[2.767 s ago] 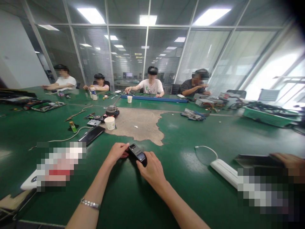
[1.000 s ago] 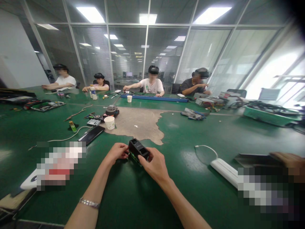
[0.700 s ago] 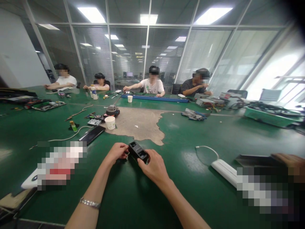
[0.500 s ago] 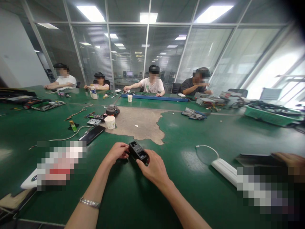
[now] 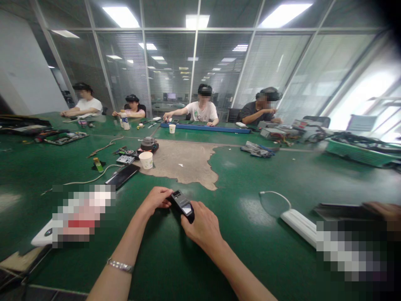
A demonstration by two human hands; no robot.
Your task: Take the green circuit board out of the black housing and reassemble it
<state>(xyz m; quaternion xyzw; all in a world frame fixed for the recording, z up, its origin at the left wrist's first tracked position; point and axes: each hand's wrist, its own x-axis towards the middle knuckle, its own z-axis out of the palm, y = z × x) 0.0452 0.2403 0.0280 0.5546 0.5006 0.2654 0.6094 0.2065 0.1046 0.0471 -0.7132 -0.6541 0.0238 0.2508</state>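
Note:
Between my two hands, just above the table, is a small black plastic electronic device [image 5: 181, 204] with a small screen [image 5: 188, 210] on its near end. My left hand [image 5: 154, 200] grips its far left side with the fingers curled. My right hand [image 5: 200, 228] wraps its lower right end and hides part of the casing. The device is tilted, with its long side running toward my right hand. A metal bracelet [image 5: 120, 265] sits on my left wrist.
The green-matted table [image 5: 238, 259] has a worn tan patch [image 5: 184, 165]. Nearby lie a black phone [image 5: 123, 176], a paper cup [image 5: 145, 160] and a white power strip [image 5: 299, 228]. Another person's hand [image 5: 380, 211] rests at the far right. Several people sit across the table among electronics.
The device has turned in my hands from a squarer pose, with its slotted face up, to a slanted one, with its screen facing me. Its green-edged underside no longer shows.

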